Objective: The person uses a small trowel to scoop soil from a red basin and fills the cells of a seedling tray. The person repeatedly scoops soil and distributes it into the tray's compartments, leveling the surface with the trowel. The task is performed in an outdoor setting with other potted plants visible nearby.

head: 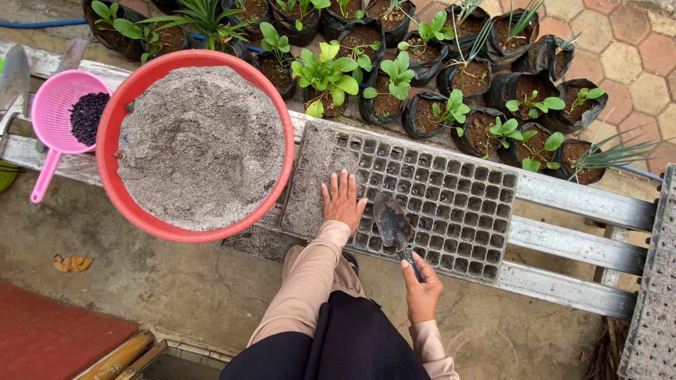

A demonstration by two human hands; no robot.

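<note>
My left hand (343,200) lies flat, fingers spread, on the black seedling tray (458,204), at the edge of its soil-filled left part. My right hand (421,288) grips the handle of a small dark trowel (392,222) whose blade rests over the tray's empty cells. A big red basin (144,222) heaped with grey soil mix stands just left of the tray. The tray rests on metal rails (577,243).
A pink strainer (53,116) holding dark granules sits left of the basin. Several black grow bags with green seedlings (331,74) line the far side. Another tray (651,317) lies at the right edge. A dry leaf (70,262) lies on the concrete floor.
</note>
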